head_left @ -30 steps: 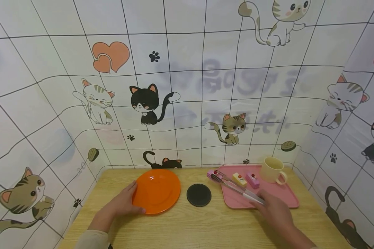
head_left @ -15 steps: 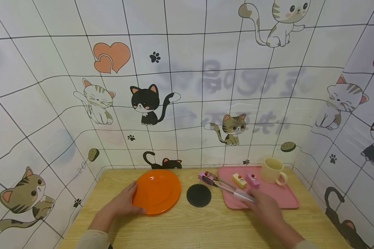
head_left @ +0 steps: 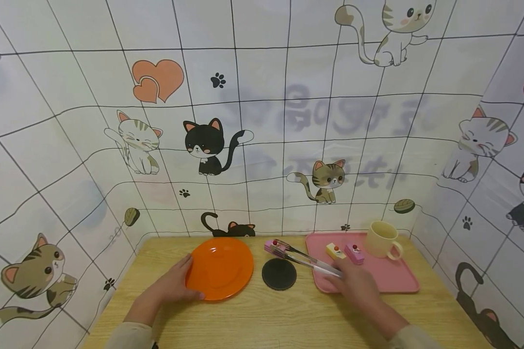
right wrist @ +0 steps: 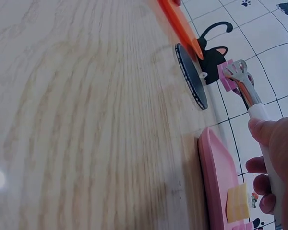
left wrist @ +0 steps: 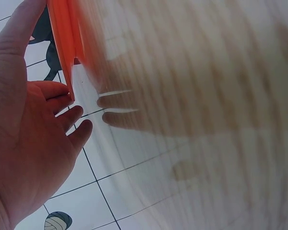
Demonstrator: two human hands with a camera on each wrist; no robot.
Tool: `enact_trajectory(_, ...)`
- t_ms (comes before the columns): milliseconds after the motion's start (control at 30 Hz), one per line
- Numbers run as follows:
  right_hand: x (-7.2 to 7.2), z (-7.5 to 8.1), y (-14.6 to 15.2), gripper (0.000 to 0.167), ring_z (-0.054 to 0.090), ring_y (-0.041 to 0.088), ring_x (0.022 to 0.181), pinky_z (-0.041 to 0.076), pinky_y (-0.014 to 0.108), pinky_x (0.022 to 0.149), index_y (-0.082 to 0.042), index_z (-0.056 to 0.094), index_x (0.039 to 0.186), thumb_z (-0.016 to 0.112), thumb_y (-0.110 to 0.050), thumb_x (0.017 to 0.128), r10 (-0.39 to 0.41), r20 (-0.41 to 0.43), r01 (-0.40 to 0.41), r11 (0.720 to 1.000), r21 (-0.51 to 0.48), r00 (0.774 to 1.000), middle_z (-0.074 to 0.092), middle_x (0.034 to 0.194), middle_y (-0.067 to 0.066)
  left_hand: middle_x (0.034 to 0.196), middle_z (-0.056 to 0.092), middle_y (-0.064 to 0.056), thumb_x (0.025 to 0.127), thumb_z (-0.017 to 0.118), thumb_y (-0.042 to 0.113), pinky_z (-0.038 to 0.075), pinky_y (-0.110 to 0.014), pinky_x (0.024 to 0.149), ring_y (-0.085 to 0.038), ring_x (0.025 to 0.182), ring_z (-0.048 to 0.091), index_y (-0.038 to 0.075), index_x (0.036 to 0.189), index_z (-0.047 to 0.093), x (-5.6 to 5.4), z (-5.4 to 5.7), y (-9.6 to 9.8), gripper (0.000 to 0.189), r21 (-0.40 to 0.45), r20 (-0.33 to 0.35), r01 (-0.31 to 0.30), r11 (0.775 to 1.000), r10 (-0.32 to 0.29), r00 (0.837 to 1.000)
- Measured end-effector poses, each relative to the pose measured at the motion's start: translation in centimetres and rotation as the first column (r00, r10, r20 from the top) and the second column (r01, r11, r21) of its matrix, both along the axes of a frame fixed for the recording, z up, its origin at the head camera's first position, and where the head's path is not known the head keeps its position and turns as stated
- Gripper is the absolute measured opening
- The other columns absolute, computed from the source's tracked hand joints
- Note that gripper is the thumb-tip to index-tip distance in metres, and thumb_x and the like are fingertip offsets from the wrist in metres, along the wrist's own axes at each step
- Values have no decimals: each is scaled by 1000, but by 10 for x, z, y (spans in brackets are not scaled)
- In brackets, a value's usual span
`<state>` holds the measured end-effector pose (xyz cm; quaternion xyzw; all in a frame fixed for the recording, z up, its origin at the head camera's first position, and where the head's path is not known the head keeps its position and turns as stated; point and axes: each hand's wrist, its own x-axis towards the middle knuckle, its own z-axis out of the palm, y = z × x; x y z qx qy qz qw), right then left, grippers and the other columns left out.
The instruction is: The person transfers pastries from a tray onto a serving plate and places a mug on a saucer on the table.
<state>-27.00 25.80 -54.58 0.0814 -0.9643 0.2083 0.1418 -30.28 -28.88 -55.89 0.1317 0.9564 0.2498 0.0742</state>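
Observation:
My left hand (head_left: 173, 283) holds the rim of an orange plate (head_left: 222, 269) at its left side, thumb at the near edge and fingers farther back. In the left wrist view the fingertips (left wrist: 80, 134) lie close by the plate's edge. My right hand (head_left: 359, 286) grips white-handled metal tongs (head_left: 304, 261) that point left. Between the tong tips is a small pink cake piece (head_left: 270, 246) with a red berry on top. In the right wrist view this pink cake (right wrist: 223, 79) shows above the table, just beyond a black round coaster (head_left: 279, 274).
A pink tray (head_left: 397, 278) stands at the right, under my right hand. On it are a yellow cake piece (head_left: 335, 251), another pink cake piece (head_left: 354, 253) and a cream mug (head_left: 381, 238). A cat-patterned wall covering (head_left: 262, 145) closes off the table's back and sides.
My right hand has moved left with the tongs, carrying the pink cake piece from the tray's left edge to between the coaster and the plate. My left hand and the plate have not moved.

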Motion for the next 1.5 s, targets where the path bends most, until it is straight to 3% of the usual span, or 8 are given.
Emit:
enact_trajectory(400, -16, 4, -21, 28, 52, 14, 66, 44, 37, 58, -25, 64, 97, 90, -37, 94, 25, 72, -24, 1000, -17, 997, 61, 78, -10, 178, 25, -31, 76, 97, 62, 31, -69, 127, -55, 160, 30, -11, 168, 31, -2, 0, 2, 135, -21, -18, 8, 1000, -8, 1000)
enact_trajectory(700, -21, 4, -34, 28, 49, 12, 62, 41, 33, 55, -27, 65, 95, 91, -37, 93, 67, 3, -67, 997, -38, 998, 63, 80, -12, 178, 24, -30, 76, 97, 60, 30, -69, 128, -55, 161, 28, -10, 168, 31, 0, 3, 2, 133, -6, 1, -4, 1000, 4, 1000)
enact_trajectory(1100, -31, 3, -55, 26, 51, 15, 65, 43, 34, 55, -27, 66, 98, 89, -40, 95, 66, 62, -64, 997, -38, 996, 63, 82, -9, 178, 24, -30, 76, 98, 59, 30, -70, 127, -55, 161, 28, -10, 169, 31, 0, 2, 2, 133, 1, 8, -9, 1000, 9, 1000)
enact_trajectory(1500, -38, 3, -70, 25, 49, 10, 66, 41, 32, 56, -28, 68, 95, 90, -41, 93, 117, 4, -117, 993, -6, 993, 60, 79, -15, 178, 24, -30, 76, 98, 59, 31, -70, 127, -55, 161, 29, -10, 169, 30, -1, 0, 1, 134, 4, 10, -9, 1000, 9, 1000)
